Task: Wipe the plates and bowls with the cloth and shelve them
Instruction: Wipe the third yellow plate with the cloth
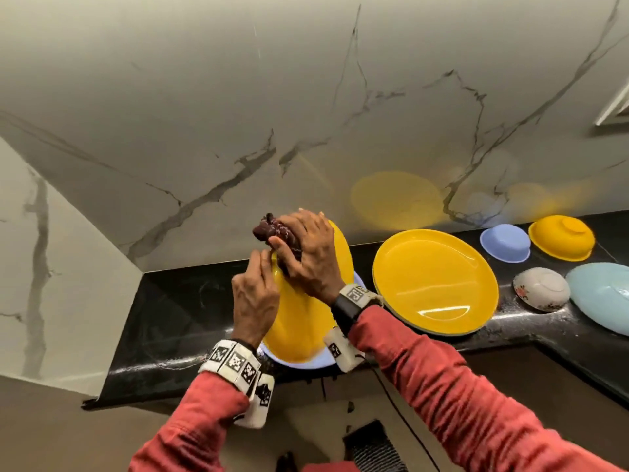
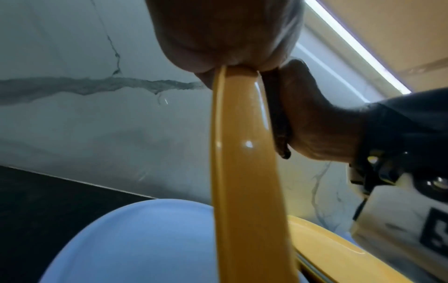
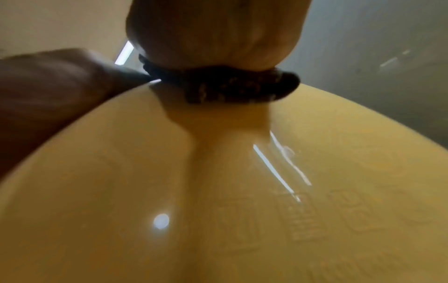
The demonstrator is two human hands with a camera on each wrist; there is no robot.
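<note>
Two hands work one yellow plate [image 1: 306, 321], tilted on edge above a blue plate [image 1: 299, 364] on the counter [image 1: 163, 321]; the left hand [image 1: 253, 298] pinches its rim; the right hand [image 1: 308, 258] is clamped on a dark cloth [image 1: 272, 229], pressed to the plate's upper face. Wiping is the step in hand; shelving has not begun. Next, I judge, the cloth must cover the remaining face while the rim grip holds; no shelf is in view. A second yellow plate [image 1: 435, 281] and upturned bowls [image 1: 505, 241] wait to the right.
</note>
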